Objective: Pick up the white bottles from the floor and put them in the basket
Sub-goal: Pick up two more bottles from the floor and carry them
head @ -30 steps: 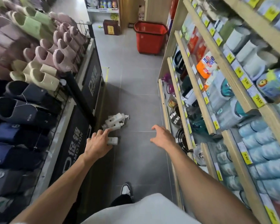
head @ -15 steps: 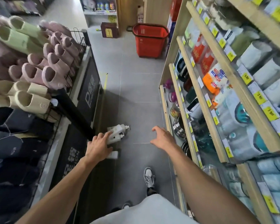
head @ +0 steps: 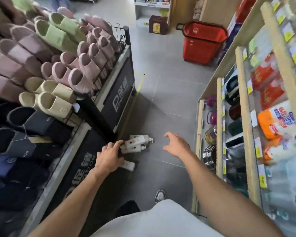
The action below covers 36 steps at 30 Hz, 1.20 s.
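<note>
A small heap of white pump bottles (head: 137, 144) lies on the grey floor beside the dark promotion stand. Another white bottle (head: 129, 165) lies a little nearer, partly hidden under my left hand. My left hand (head: 109, 155) hovers over this spot with its fingers spread and its fingertips at the base end of the heap; it holds nothing. Out to the right of the bottles, my right hand (head: 176, 144) is open with curled fingers and is empty. The red basket (head: 203, 43) stands far up the aisle on the floor.
A rack of slippers (head: 58, 65) on the dark promotion stand (head: 120, 93) borders the aisle on the left. Wooden shelves (head: 244, 117) of goods line the right. My shoe (head: 159, 196) is on the floor below. A brown box (head: 157, 24) stands beyond the basket.
I have stepped forward along the aisle, so the bottles and basket appear nearer. My left hand has reached closer to the heap of bottles. My right hand stays open.
</note>
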{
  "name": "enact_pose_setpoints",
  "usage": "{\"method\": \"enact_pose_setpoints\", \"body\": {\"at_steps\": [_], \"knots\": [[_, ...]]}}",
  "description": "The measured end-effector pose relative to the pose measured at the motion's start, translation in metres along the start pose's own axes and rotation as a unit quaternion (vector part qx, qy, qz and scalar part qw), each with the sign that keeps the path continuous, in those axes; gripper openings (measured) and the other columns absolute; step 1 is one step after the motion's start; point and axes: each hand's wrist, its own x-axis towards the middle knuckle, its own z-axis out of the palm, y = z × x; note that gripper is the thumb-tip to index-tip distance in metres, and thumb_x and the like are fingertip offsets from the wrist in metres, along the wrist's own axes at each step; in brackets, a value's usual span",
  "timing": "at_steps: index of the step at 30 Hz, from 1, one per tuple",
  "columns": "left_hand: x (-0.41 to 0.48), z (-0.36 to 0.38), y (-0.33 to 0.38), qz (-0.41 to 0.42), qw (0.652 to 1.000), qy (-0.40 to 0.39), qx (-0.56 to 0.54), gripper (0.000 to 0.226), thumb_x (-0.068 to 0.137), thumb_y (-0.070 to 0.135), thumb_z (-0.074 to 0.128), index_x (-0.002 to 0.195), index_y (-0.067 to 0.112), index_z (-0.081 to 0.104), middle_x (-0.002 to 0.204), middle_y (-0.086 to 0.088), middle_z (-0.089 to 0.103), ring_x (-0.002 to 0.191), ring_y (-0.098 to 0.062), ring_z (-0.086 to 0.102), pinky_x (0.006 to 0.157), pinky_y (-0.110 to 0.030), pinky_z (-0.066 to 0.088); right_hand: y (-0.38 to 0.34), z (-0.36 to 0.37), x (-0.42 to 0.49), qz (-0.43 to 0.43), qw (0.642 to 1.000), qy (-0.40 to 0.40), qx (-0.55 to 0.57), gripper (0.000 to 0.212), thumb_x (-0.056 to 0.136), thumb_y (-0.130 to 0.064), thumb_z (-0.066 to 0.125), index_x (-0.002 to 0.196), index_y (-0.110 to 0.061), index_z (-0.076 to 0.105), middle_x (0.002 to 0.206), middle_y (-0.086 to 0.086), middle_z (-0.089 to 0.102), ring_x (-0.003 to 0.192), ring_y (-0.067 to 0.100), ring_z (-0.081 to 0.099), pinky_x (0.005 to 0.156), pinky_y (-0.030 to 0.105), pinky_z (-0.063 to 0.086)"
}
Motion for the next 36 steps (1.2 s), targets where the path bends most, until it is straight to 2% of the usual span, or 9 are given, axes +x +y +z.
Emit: {"method": "enact_pose_setpoints", "body": {"at_steps": [9, 20, 24, 27, 30, 36], "knots": [[0.026, 0.003, -0.036, -0.035, 0.999, -0.003, 0.042, 0.077, 0.091, 0.041, 0.06, 0.156, 0.037, 0.019, 0.142, -0.003, 0.044, 0.127, -0.027, 0.046, 0.102, -0.044, 0.042, -0.061, 0.008, 0.073, -0.056, 0.995, -0.068, -0.046, 0.051, 0.087, -0.03, 0.067, 0.135, -0.03, 0.051, 0.135, 0.007, 0.052, 0.128, 0.032, 0.051, 0.098, 0.039, 0.044], [0.122, 0.002, -0.075, -0.069, 0.997, -0.019, -0.016, 0.075, 0.091, 0.039, 0.063, 0.155, 0.033, 0.026, 0.146, -0.005, 0.04, 0.131, -0.029, 0.042, 0.103, -0.047, 0.043, -0.112, 0.013, 0.161, -0.03, 0.992, -0.079, -0.093, 0.052, 0.086, -0.028, 0.066, 0.135, -0.032, 0.049, 0.136, 0.004, 0.046, 0.126, 0.031, 0.051, 0.098, 0.041, 0.043], [0.147, 0.019, -0.086, -0.061, 0.997, -0.051, 0.01, 0.075, 0.091, 0.038, 0.063, 0.156, 0.032, 0.025, 0.147, -0.006, 0.039, 0.132, -0.03, 0.041, 0.103, -0.047, 0.042, -0.106, 0.04, 0.184, -0.009, 0.983, -0.131, -0.127, 0.057, 0.088, -0.028, 0.067, 0.141, -0.031, 0.045, 0.137, 0.005, 0.044, 0.127, 0.031, 0.05, 0.098, 0.04, 0.044], [0.162, 0.048, -0.094, -0.049, 0.996, -0.066, 0.034, 0.075, 0.085, 0.035, 0.069, 0.152, 0.03, 0.036, 0.145, -0.007, 0.043, 0.13, -0.031, 0.044, 0.099, -0.047, 0.045, -0.093, 0.071, 0.206, -0.008, 0.974, -0.169, -0.15, 0.058, 0.089, -0.026, 0.068, 0.142, -0.029, 0.045, 0.137, 0.005, 0.043, 0.127, 0.03, 0.049, 0.098, 0.04, 0.044], [0.195, 0.096, -0.103, -0.083, 0.993, -0.075, 0.024, 0.075, 0.078, 0.033, 0.078, 0.146, 0.029, 0.047, 0.138, -0.007, 0.051, 0.124, -0.032, 0.051, 0.091, -0.048, 0.051, -0.08, 0.111, 0.254, -0.023, 0.971, -0.171, -0.162, 0.057, 0.089, -0.024, 0.068, 0.141, -0.028, 0.047, 0.136, 0.004, 0.043, 0.127, 0.029, 0.048, 0.1, 0.039, 0.044], [0.269, 0.212, -0.126, -0.168, 0.976, -0.134, -0.033, 0.079, 0.084, 0.034, 0.073, 0.152, 0.029, 0.034, 0.144, -0.012, 0.041, 0.127, -0.038, 0.044, 0.098, -0.057, 0.045, -0.054, 0.212, 0.375, -0.067, 0.956, -0.212, -0.192, 0.058, 0.088, -0.028, 0.072, 0.14, -0.025, 0.048, 0.138, 0.008, 0.041, 0.125, 0.034, 0.047, 0.099, 0.044, 0.045]]}}
